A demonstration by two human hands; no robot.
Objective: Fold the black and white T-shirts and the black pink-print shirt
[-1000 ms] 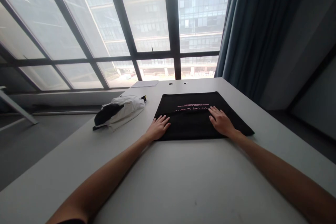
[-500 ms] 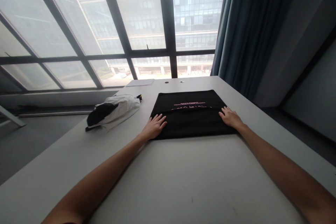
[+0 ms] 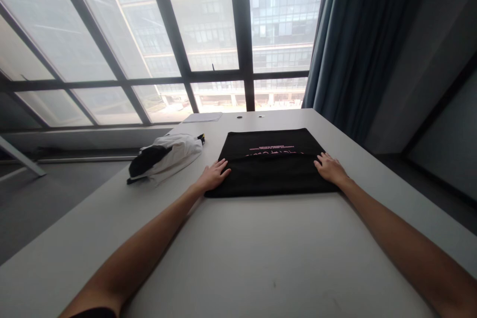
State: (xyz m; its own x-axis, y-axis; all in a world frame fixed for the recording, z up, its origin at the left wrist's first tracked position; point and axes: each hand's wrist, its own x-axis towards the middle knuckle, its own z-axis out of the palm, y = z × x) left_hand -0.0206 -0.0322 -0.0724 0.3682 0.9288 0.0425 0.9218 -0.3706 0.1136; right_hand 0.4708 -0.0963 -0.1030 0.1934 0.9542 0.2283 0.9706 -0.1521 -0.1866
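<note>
A black folded garment (image 3: 272,176), which looks like a T-shirt, lies flat on the white table (image 3: 238,248). Its near part is folded over, and pink print shows upside down beyond the fold, partly covered by it. My left hand (image 3: 214,175) rests at the left edge of the cloth, fingers stretched out and touching it. At the right edge my right hand (image 3: 330,167) lies with its fingers spread on the cloth, close to the end of the fold line.
To the left lies a crumpled white and black garment (image 3: 167,156). Paper sheets (image 3: 203,117) sit at the far left corner of the table, with a small dark disc (image 3: 239,117) and a small white item (image 3: 261,117) nearby. A blue curtain (image 3: 343,59) hangs beyond the right edge.
My left hand has slid a little outward to the left along the black garment's edge. My right hand stays at the right edge. The whole view has shifted slightly.
</note>
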